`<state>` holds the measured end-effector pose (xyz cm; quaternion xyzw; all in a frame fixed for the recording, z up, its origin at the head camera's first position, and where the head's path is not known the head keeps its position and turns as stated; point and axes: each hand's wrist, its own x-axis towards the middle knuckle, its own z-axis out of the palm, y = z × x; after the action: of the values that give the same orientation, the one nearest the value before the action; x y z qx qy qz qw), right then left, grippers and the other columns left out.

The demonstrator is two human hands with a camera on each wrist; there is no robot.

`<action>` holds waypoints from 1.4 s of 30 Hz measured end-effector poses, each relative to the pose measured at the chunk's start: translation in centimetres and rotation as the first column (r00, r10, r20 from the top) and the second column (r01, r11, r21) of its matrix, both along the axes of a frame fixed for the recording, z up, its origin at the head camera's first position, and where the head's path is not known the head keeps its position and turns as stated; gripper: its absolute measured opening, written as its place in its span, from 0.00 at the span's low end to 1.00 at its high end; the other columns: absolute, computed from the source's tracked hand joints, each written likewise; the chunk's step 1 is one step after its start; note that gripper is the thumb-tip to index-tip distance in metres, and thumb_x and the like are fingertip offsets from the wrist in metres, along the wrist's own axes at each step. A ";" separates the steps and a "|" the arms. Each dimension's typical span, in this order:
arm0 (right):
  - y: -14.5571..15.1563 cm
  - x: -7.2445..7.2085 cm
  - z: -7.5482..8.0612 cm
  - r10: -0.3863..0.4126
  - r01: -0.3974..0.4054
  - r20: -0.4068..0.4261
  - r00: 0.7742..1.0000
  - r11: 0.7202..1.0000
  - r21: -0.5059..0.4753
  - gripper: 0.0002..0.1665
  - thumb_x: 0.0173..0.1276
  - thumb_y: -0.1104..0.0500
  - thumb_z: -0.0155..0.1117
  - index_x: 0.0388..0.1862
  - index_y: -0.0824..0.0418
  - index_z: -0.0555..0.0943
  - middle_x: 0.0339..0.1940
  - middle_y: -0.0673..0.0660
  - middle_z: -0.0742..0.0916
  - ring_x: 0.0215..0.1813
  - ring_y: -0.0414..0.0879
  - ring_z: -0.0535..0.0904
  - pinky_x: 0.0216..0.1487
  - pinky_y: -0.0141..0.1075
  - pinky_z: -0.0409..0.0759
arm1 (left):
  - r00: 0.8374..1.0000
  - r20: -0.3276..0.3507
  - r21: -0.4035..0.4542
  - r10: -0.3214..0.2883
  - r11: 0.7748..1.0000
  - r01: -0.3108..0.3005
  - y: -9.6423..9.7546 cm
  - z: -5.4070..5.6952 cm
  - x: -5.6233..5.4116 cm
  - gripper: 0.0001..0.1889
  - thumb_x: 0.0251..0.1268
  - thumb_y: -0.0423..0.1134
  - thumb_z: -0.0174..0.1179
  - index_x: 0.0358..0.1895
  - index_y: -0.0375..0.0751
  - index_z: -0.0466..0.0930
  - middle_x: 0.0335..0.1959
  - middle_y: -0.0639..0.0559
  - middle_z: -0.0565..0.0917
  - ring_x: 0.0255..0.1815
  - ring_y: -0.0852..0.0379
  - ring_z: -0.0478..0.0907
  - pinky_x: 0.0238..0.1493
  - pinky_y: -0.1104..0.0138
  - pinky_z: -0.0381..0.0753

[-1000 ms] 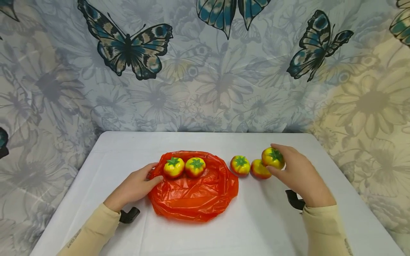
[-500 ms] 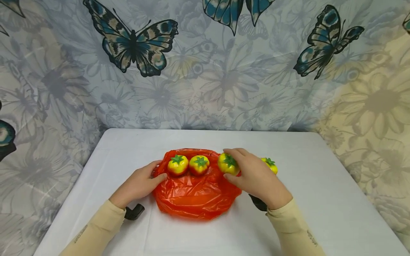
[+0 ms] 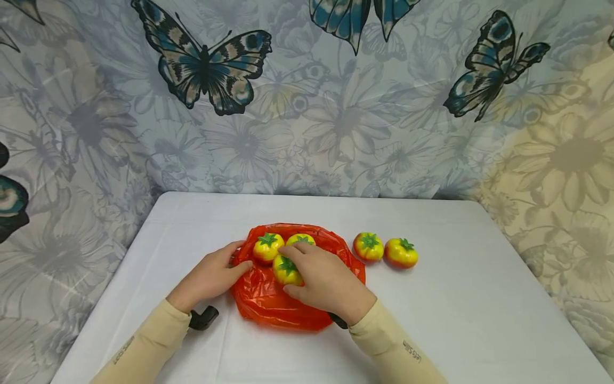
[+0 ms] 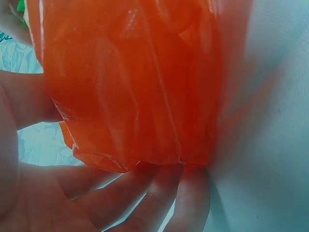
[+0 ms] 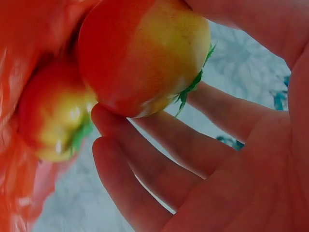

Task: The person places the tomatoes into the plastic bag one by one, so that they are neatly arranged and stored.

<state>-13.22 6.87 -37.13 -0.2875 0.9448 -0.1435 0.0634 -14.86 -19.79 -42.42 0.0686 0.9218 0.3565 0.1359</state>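
In the head view, a red plastic bag lies on the table with its mouth spread. Its left edge is held by my left hand, thumb on the near side and fingers along the far side. My right hand grips a yellow-and-red persimmon with a green leafy top, over the middle of the bag. Behind it sit two similar persimmons, a left one and a right one, the latter partly hidden by my fingers. The right wrist view shows the held persimmon between thumb and fingers.
Two more persimmons stand on the white table right of the bag, one near its edge and another farther right. A butterfly-patterned cloth hangs behind the table.
My right hand has carried the persimmon leftward from beside the right-hand fruit to over the bag, uncovering the two persimmons on the table. My left hand stays at the bag's edge.
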 end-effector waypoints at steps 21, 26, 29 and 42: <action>-3.1 1.0 -2.6 0.116 -0.114 -0.010 0.993 0.991 0.076 0.39 0.70 0.43 0.77 0.77 0.51 0.77 0.68 0.50 0.85 0.62 0.45 0.86 0.65 0.44 0.89 | 1.000 -0.007 -0.003 -0.009 1.000 0.009 0.2 0.1 0.0 0.35 0.81 0.52 0.59 0.83 0.39 0.65 0.74 0.37 0.80 0.69 0.40 0.82 0.71 0.39 0.82; -3.3 1.0 -2.8 0.127 -0.126 -0.011 0.992 0.989 0.083 0.39 0.71 0.43 0.76 0.77 0.51 0.76 0.67 0.50 0.85 0.61 0.45 0.86 0.66 0.43 0.88 | 1.000 -0.013 -0.007 -0.007 1.000 0.007 0.1 0.2 0.1 0.36 0.81 0.51 0.59 0.83 0.38 0.65 0.75 0.36 0.79 0.73 0.36 0.80 0.73 0.37 0.79; -3.3 1.1 -2.9 0.128 -0.126 -0.013 0.992 0.988 0.086 0.39 0.71 0.42 0.76 0.77 0.51 0.76 0.68 0.50 0.85 0.61 0.45 0.86 0.66 0.42 0.88 | 1.000 -0.013 -0.007 -0.007 1.000 0.007 0.2 0.2 0.1 0.36 0.81 0.52 0.59 0.83 0.38 0.64 0.75 0.36 0.79 0.73 0.36 0.80 0.73 0.37 0.79; -3.6 1.2 -3.3 0.136 -0.134 -0.013 0.991 0.986 0.099 0.39 0.71 0.43 0.77 0.77 0.52 0.77 0.68 0.51 0.85 0.62 0.47 0.86 0.66 0.44 0.88 | 1.000 0.007 -0.018 -0.005 1.000 0.005 0.3 0.2 0.1 0.36 0.81 0.54 0.59 0.84 0.41 0.64 0.76 0.37 0.78 0.74 0.36 0.78 0.73 0.37 0.79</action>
<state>-11.97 3.24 -40.47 -0.3487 0.9297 -0.0895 0.0775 -14.73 -19.53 -42.22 0.0683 0.9243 0.3482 0.1407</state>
